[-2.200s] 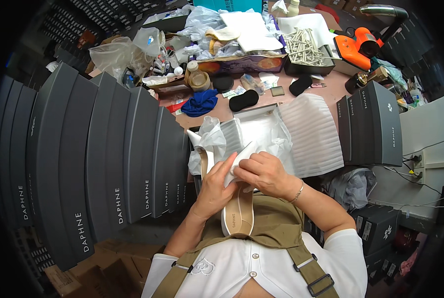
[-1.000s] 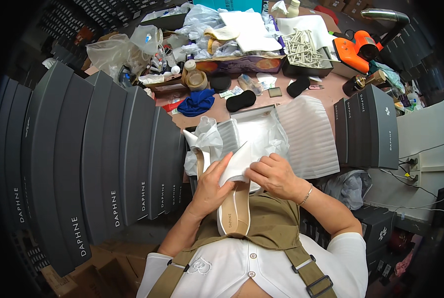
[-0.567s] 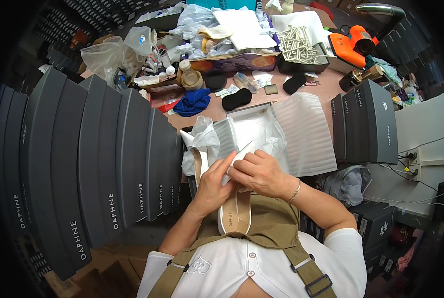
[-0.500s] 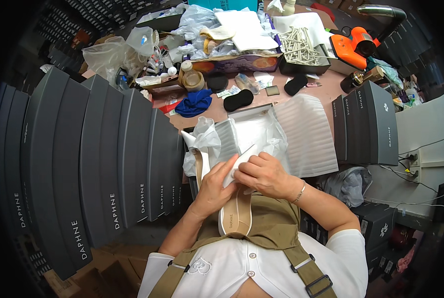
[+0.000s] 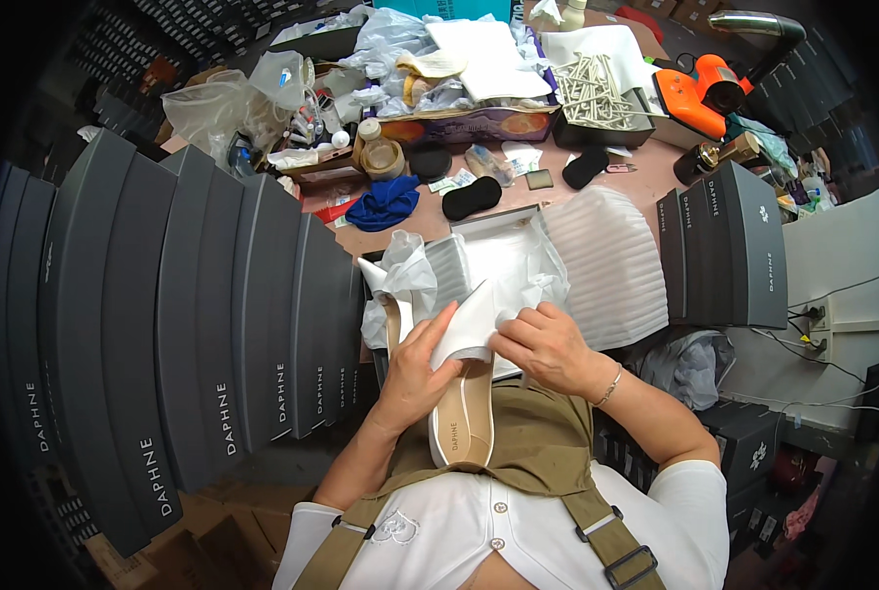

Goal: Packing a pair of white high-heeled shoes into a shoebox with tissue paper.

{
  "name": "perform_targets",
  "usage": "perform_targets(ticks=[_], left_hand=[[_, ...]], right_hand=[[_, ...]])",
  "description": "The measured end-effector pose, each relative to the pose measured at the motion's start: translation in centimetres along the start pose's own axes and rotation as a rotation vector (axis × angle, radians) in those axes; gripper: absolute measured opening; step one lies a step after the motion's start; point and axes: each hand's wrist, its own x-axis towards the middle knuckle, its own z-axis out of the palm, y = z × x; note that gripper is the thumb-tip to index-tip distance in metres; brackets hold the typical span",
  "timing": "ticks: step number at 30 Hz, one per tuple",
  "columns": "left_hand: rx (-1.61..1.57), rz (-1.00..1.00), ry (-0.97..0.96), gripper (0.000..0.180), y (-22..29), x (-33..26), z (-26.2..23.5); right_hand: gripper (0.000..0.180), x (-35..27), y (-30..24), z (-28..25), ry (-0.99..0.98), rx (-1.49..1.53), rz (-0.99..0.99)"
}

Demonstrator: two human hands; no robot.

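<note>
A white pointed shoe (image 5: 467, 324) with a tan insole lies heel toward me over my lap, toe pointing away. My left hand (image 5: 412, 382) is closed around its left side near the opening. My right hand (image 5: 550, 346) has its fingers curled by the shoe's right side; a bit of white shows at the fingertips, but what they pinch is hidden. A second white shoe (image 5: 393, 320) lies just left, partly under crumpled white tissue paper (image 5: 408, 267). Beyond the held shoe is an open box (image 5: 497, 220) lined with white paper.
Tall stacks of dark grey shoe boxes (image 5: 204, 324) stand at the left, more boxes (image 5: 749, 241) at the right. A ribbed white foam sheet (image 5: 612, 270) lies beside the open box. Farther back are a blue cloth (image 5: 383, 205), black pads (image 5: 472, 199) and a box of pale sticks (image 5: 597, 93).
My right hand has moved right, off the shoe's upper to its side. The white toe, covered by my hands before, now shows. My left hand keeps its hold, slightly shifted left.
</note>
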Motion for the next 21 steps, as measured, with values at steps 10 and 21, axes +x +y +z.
perform_targets(ticks=[10, 21], left_hand=[[-0.028, -0.030, 0.053, 0.063, -0.5, 0.0, 0.0], [0.018, -0.047, 0.083, 0.065, -0.7, 0.4, 0.6]], right_hand=[[0.017, -3.8, 1.7, 0.9, -0.106, -0.037, 0.193], [0.024, 1.5, -1.8, 1.7, 0.255, 0.287, 0.235]])
